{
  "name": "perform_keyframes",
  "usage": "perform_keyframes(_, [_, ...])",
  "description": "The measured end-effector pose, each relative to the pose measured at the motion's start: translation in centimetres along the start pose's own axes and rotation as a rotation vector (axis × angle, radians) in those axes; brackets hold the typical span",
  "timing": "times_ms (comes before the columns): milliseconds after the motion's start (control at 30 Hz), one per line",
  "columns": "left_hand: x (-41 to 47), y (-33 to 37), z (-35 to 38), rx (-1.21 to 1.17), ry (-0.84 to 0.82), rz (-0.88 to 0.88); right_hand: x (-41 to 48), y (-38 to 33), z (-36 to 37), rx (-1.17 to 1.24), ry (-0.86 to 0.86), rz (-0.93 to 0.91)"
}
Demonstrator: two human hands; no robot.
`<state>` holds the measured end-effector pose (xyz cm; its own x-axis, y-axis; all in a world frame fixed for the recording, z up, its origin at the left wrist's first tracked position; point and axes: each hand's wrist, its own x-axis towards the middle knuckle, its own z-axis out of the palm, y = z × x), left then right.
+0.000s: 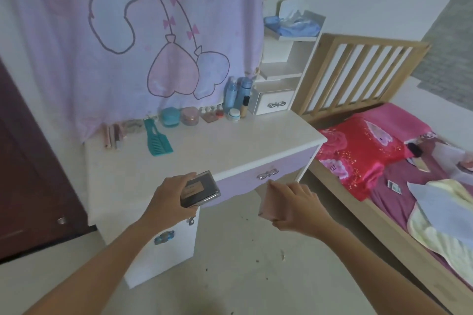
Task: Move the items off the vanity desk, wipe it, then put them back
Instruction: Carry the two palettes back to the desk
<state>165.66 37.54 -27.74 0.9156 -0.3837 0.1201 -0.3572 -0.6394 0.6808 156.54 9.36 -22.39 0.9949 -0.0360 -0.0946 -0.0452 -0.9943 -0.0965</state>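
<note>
The white vanity desk [230, 140] with a lilac drawer front stands ahead. My left hand [169, 197] grips a flat black case with a silver rim [202, 188] over the desk's front edge. In front of the drawer, my right hand [297, 207] holds a pink rectangular box [268, 202] above the floor. Along the desk's back edge lie a teal comb [157, 139], pink tubes [112, 135], a teal jar [170, 116], a pink jar [190, 115], small bottles [212, 111], two blue bottles [238, 92] and a small white jar [234, 114].
A white shelf unit [279, 69] with a small drawer stands on the desk's right end, blue cloth on top. A pink cartoon curtain [128, 33] hangs behind. A wooden bed [384, 161] with red bedding is at the right; a dark door [30, 174] at the left.
</note>
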Motion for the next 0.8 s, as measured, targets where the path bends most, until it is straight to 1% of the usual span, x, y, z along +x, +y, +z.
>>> perform_keyframes(100, [3.4, 2.7, 3.3, -0.064, -0.01, -0.018, 3.9, 3.9, -1.3, 0.034, 0.024, -0.033])
perform_keyframes(200, [5.5, 4.2, 6.1, -0.109, 0.0, -0.067, 7.7, 6.7, -1.3, 0.039, -0.025, -0.082])
perform_keyframes(267, [5.9, 4.1, 7.3, -0.143, 0.022, -0.127, 10.0, 8.1, -0.8, 0.042, -0.059, -0.113])
perform_keyframes(367, [5.5, 2.4, 8.6, -0.113, 0.044, -0.208, 12.6, 9.4, 0.9, 0.029, -0.152, -0.148])
perform_keyframes(433, [6.4, 1.3, 8.4, -0.116, 0.046, -0.293, 14.6, 9.7, 1.7, 0.009, -0.172, -0.185])
perform_keyframes(500, [8.4, 0.2, 7.8, -0.095, 0.075, -0.327, 17.1, 9.8, 2.0, 0.015, -0.175, -0.221])
perform_keyframes(600, [12.1, -0.8, 7.2, 0.005, 0.116, -0.32, 21.0, 9.4, 2.0, 0.019, -0.172, -0.298])
perform_keyframes(700, [17.0, -2.3, 7.2, 0.0, 0.13, -0.334, 25.7, 8.5, 2.0, 0.049, -0.153, -0.361])
perform_keyframes(800, [21.8, -4.4, 7.4, 0.03, 0.106, -0.346, 31.1, 7.6, 2.8, 0.059, -0.18, -0.401])
